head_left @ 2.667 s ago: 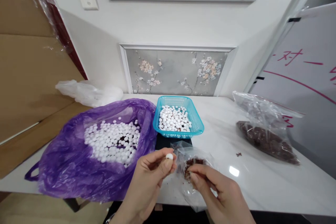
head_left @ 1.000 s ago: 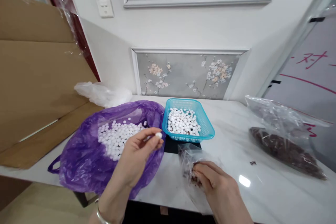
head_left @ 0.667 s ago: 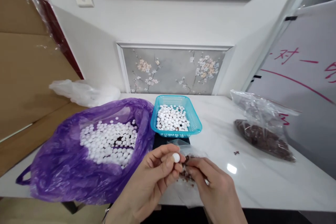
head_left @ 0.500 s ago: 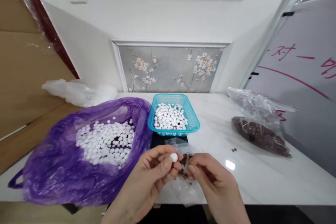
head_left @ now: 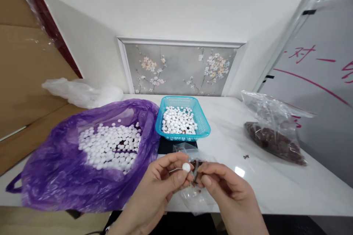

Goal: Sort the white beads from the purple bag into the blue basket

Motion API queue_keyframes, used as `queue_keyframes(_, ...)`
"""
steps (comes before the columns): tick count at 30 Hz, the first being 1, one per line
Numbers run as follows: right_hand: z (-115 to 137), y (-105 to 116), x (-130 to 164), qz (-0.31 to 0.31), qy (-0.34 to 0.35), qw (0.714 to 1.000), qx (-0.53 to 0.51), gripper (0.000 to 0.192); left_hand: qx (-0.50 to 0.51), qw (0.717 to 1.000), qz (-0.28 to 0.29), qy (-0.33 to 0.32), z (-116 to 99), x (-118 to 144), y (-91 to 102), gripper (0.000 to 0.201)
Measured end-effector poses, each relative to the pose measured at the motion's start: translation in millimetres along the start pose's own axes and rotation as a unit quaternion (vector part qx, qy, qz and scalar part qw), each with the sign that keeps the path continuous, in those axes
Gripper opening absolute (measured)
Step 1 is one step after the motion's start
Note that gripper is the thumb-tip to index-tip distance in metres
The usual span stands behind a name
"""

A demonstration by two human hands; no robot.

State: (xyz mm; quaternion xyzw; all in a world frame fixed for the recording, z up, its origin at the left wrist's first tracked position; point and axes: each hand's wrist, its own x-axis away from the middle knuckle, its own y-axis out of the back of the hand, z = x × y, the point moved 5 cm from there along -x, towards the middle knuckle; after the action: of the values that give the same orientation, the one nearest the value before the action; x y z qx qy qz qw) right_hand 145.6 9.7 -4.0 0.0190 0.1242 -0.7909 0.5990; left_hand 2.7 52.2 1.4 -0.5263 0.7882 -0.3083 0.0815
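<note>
Head view: left hand [head_left: 162,187] pinches a small white round bead [head_left: 186,167]; right hand [head_left: 226,191] pinches a tiny brown piece [head_left: 196,164] beside it, over the small clear bag [head_left: 193,194]. Joining them needs fine alignment.

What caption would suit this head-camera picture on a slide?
Left hand pinches a small white bead beside the right hand, over a small clear plastic bag of brown bits.

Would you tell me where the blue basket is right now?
In the head view, the blue basket sits mid-table, just right of the purple bag.
</note>
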Motion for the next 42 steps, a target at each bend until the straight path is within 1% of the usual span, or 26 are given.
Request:
queue_keyframes(3,2.9,1.8,1.0,-0.012,0.012,1.0,0.026,0.008,0.0,1.0,0.0,-0.005,-0.2,-0.8,0.8,0.019)
queue_keyframes(6,6.3,0.6,0.4,0.025,0.054,0.996,0.069,0.011,0.003,1.0,0.002,0.007,1.7,-0.7,2.7,0.017)
queue_keyframes(8,6.1,-0.5,0.5,0.043,0.066,0.993,0.084,0.012,0.022,1.0,0.001,0.02,4.3,0.1,4.2,0.017)
queue_keyframes(11,4.8,-3.7,2.0,0.054,0.064,0.994,0.066,0.009,0.049,0.998,0.006,0.03,7.7,1.3,4.9,0.014)
queue_keyframes(14,4.7,-10.0,4.0,0.07,0.051,0.995,0.039,0.009,0.053,0.998,0.014,0.024,9.1,1.3,3.9,0.011)
queue_keyframes(18,9.0,-15.1,4.0,0.065,0.056,0.996,0.031,0.009,0.02,1.0,0.014,0.006,8.8,1.3,3.8,0.011)
queue_keyframes(24,13.8,-16.9,3.6,0.074,0.115,0.989,0.053,0.013,-0.001,1.0,0.012,-0.001,9.8,3.7,5.5,0.013)
queue_keyframes(29,14.9,-17.1,4.4,0.083,0.147,0.983,0.079,0.017,-0.008,1.0,0.015,-0.004,9.7,3.7,4.8,0.014)
queue_keyframes(34,15.3,-19.4,5.4,0.077,0.149,0.981,0.093,0.017,-0.019,1.0,0.018,-0.014,7.7,3.8,4.3,0.014)
queue_keyframes(42,14.2,-21.3,8.0,0.052,0.156,0.983,0.088,0.015,-0.057,0.998,0.014,-0.034,4.3,7.4,4.0,0.018)
